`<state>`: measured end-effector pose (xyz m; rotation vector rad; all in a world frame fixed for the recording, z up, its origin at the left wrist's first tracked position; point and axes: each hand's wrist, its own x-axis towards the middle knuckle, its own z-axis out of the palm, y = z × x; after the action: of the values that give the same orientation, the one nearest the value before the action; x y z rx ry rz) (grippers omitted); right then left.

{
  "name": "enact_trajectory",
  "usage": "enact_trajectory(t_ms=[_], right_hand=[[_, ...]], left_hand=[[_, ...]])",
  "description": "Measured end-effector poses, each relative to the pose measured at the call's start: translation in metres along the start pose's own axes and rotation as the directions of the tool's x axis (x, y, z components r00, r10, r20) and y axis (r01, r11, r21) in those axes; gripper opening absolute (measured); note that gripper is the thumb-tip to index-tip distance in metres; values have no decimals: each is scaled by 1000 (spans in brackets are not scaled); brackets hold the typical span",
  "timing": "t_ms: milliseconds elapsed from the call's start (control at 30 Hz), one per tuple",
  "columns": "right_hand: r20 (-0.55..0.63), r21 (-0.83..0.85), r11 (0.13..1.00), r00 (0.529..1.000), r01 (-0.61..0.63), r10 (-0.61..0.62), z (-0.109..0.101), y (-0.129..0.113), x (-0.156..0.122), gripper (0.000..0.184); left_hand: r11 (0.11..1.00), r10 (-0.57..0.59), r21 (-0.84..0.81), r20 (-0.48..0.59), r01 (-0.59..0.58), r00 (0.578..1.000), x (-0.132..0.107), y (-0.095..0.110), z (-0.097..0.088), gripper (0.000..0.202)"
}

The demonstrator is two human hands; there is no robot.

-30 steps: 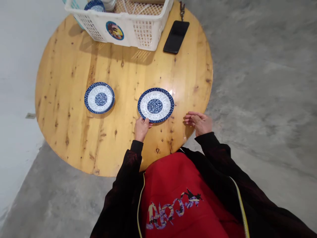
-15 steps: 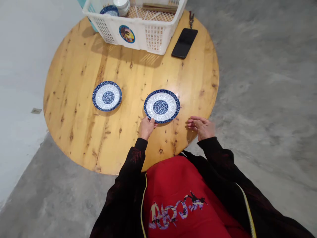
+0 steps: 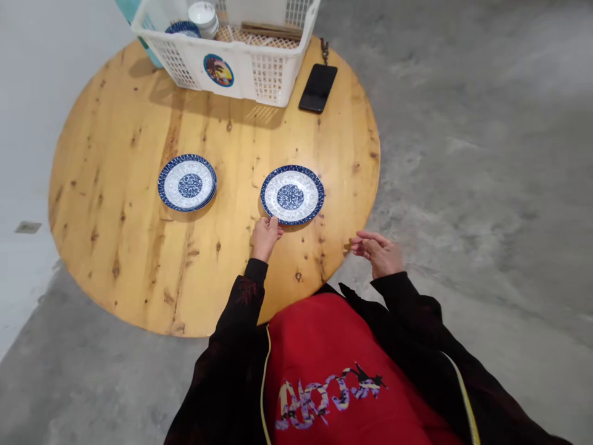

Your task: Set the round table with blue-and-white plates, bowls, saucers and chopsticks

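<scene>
1. Grey floor [image 3: 454, 185] is spreading out to your right and below, while a pale wall [image 3: 37, 136] is rising on your left.
2. The round wooden worktop [image 3: 231, 148] is taking up the middle of your view, its knotty boards running away from you.
3. A white latticed basket [image 3: 241, 83] is standing at the far side, holding white bowls [image 3: 202, 18] and some blue-rimmed tableware [image 3: 184, 28].
4. The blue-rimmed plate [image 3: 291, 196] is lying right of centre, its patterned face pointing up; it is looking round, so every diameter is running about equally long.
5. A plate stack [image 3: 189, 183] is sitting well apart to its left, also facing up.
6. Your right hand [image 3: 380, 254] is hanging by the worktop's right edge, fingers loosely curled, apart from the other.
7. Your left hand [image 3: 266, 238] is meeting the plate's near rim with its thumb; whether it is pinching, you cannot tell.
8. A black phone [image 3: 318, 88] is lying beside the basket, its long axis slanting.
</scene>
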<state>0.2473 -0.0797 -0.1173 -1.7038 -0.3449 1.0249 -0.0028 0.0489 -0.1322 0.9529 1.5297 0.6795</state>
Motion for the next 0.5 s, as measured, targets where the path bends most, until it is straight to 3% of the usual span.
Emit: enact_trajectory(t_ms=[200,300,400,500], right_hand=[[-4,-44,993,994,-106,106,-4,27,-64,30],[96,-64,985,981,-163,168,4,38,-86,32],[256,-114,978,946,-175,199,17,40,-87,34],[355,-130,982,919,-134,172,31,33,-74,35]], left_hand=[[994,92,-51,-32,-94,995,-29,-14,-42,19],[994,98,-41,-82,-102,992,-57,-25,-70,19],[995,96,-14,-165,-100,982,-95,-42,-94,22],[996,92,38,-260,-85,961,-139,-65,-107,25]])
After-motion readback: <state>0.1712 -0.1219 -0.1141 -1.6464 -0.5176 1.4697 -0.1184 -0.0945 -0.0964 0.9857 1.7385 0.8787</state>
